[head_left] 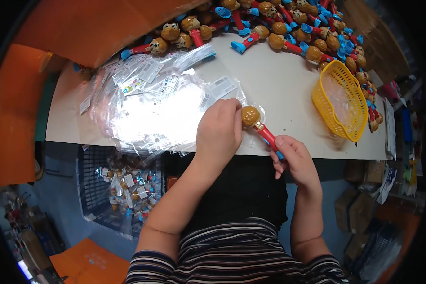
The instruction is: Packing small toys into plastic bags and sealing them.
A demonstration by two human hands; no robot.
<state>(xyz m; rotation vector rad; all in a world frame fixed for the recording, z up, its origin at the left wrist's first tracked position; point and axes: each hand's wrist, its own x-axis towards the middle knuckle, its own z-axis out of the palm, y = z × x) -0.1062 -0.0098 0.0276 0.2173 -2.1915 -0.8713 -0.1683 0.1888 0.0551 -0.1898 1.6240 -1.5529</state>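
A figure-topped candy dispenser (268, 137) with a brown rounded head, red stem and blue foot lies slanted over the table's front edge. Its foot end is held in the closed fingers of my right hand (293, 158). My left hand (220, 128) is closed beside the brown head, pinching what looks like a clear plastic bag (262, 112) that shows around the head. How far the head is inside the bag is hard to tell. Left of my left hand spreads a glossy heap of clear bags (151, 104) with printed labels, washed out by glare.
Many loose dispensers (317, 45) are piled along the table's back and right. A yellow basket (338, 102) holding clear plastic stands at the right. Below the table's left front, a blue crate (92, 189) contains bagged dispensers (130, 189). Orange board (80, 28) borders the left.
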